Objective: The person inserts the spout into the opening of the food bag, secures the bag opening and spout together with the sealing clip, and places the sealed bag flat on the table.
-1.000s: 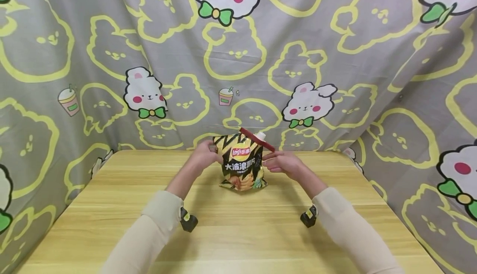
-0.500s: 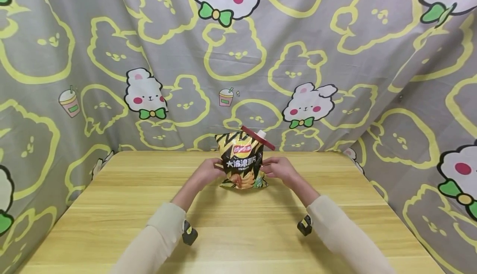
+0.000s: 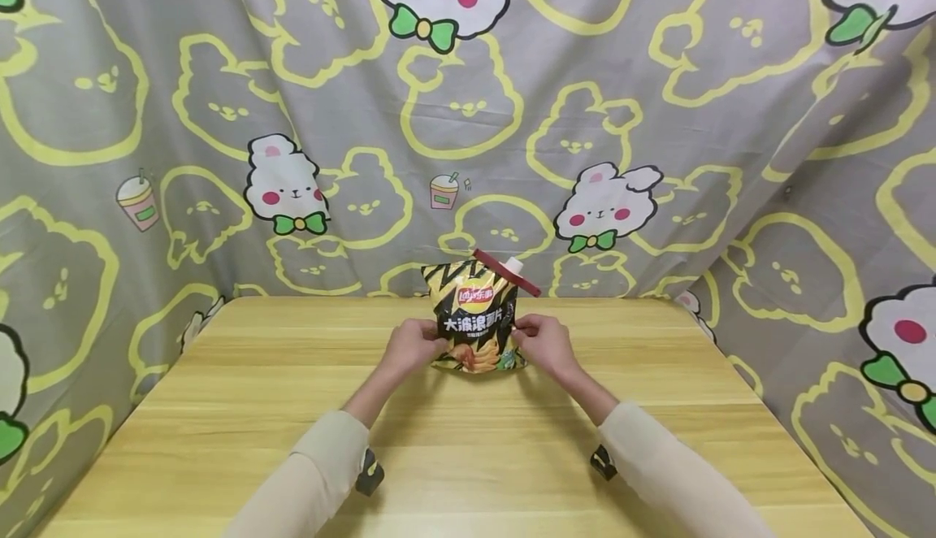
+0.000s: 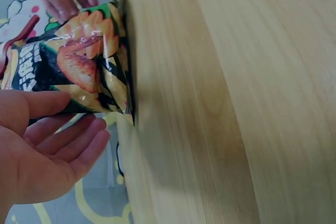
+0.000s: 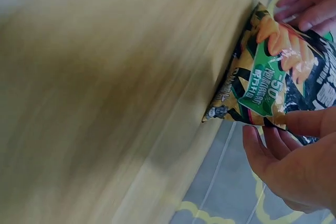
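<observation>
A black and gold bag of chips stands upright on the wooden table, its printed front towards me. Across its top right corner a dark red bag clip with a white spout slants down to the right. My left hand pinches the bag's left lower side, thumb in front and fingers behind, as the left wrist view shows. On the opposite side my right hand does the same, its thumb over the front edge beside a green printed patch. The bag's back is hidden.
A grey curtain with yellow outlines and rabbit prints hangs right behind the table's far edge and along both sides. A black wrist camera sits under the left sleeve, another black camera under the right.
Both hands have slid down the bag's sides from higher up, and their fingers have closed on its lower edges. The bag has straightened slightly; its clip remains on the top right corner.
</observation>
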`<state>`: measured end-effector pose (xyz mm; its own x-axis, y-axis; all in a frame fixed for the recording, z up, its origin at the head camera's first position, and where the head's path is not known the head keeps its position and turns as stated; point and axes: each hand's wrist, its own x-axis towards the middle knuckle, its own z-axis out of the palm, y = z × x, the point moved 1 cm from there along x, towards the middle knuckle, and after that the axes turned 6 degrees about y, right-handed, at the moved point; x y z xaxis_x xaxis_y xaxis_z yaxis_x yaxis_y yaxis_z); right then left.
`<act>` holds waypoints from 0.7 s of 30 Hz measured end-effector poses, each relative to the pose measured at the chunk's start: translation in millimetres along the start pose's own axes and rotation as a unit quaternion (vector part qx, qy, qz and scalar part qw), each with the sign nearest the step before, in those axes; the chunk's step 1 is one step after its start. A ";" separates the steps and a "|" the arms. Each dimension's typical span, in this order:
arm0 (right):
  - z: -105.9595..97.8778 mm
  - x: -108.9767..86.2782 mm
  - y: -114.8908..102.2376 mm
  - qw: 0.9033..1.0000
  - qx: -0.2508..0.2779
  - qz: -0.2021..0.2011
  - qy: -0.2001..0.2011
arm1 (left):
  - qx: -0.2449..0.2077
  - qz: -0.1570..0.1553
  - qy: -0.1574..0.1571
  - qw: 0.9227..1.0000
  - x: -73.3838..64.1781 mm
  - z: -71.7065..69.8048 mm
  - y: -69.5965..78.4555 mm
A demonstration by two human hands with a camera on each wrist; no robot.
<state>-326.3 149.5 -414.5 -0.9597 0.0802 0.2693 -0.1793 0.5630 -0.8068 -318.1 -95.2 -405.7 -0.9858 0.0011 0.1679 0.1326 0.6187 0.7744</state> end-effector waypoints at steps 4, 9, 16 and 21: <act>4.0 -2.7 -1.0 1.000 0.000 -0.007 0.011 | 0.012 0.014 0.014 1.000 -0.5 -0.3 -1.2; 7.2 -3.6 0.5 1.000 -0.004 -0.013 0.024 | 0.012 0.018 0.016 1.000 -0.7 -0.9 -0.9; 6.3 -6.1 -1.1 0.999 -0.006 -0.016 0.031 | 0.001 0.004 0.001 1.000 -3.8 -4.6 2.6; -2.2 -9.1 -5.2 1.000 -0.011 -0.010 0.022 | -0.007 0.002 -0.002 1.000 -3.5 -7.1 7.9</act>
<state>-316.2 147.7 -411.6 -0.9453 0.1047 0.3088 -0.1936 0.5820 -0.7898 -312.9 -95.9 -395.8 -0.9857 0.0060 0.1682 0.1371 0.6083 0.7817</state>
